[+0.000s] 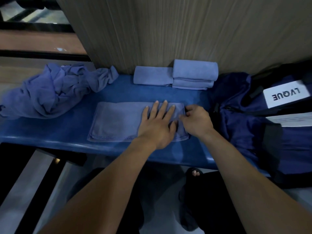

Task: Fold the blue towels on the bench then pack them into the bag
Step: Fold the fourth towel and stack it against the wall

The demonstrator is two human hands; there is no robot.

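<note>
Blue padded bench (pixel 118 149) with a glossy front edge, set against a ribbed grey-brown wall panel (pixel 168 31). Item one: a flat blue terry towel folded into a rectangle (pixel 114 120), lying mid-bench near the front edge. Left hand (pixel 157 125) lies palm-down on the right half of this towel, fingers spread and flat, gripping nothing. Right hand (pixel 196 120) sits at the towel's right edge, fingers curled in a pinch at that edge; whether cloth is actually caught between them cannot be told. Item two: a heap of crumpled blue towels (pixel 50 92), unfolded, at the bench's left end. Item three: a single folded light-blue towel (pixel 152 76) at the back against the wall, touching item four, a short stack of folded light-blue towels (pixel 194 75) just to its right. Item five: a dark navy fabric bag with black straps (pixel 244 129) at the bench's right end, bearing a white label printed LVQUE (pixel 285 96).
</note>
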